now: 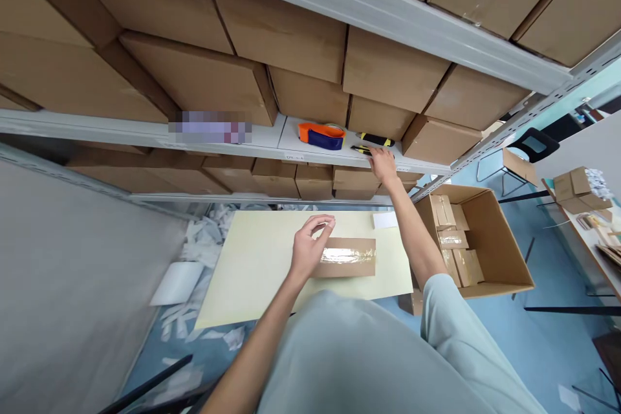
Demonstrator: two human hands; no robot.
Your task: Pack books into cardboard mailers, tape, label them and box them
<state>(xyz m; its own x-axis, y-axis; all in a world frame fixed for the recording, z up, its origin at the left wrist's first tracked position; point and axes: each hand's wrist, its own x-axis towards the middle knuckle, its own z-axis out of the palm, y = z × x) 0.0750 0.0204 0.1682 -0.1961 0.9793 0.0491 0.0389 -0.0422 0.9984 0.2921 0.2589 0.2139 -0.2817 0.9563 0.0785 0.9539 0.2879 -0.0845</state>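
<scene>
My right hand (pixel 383 163) reaches up to the shelf, its fingers closed at the end of a black and yellow utility knife (pixel 361 149). Just behind lies a second black and yellow knife (pixel 376 140). An orange and blue tape dispenser (pixel 321 136) sits to the left on the same shelf. Over the table, my left hand (pixel 310 247) is curled with thumb and fingertips together in a pinch; what is between them is too small to make out. Beneath and beside it lies a small cardboard box (pixel 349 257) with clear tape along its top.
Cardboard boxes (pixel 291 32) fill the metal shelves (pixel 272 137) above the pale yellow table (pixel 257 259). A white paper (pixel 385 220) lies at its far right. On the right stands a large open carton (pixel 499 239) holding several taped boxes. Paper scraps (pixel 204 242) litter the floor on the left.
</scene>
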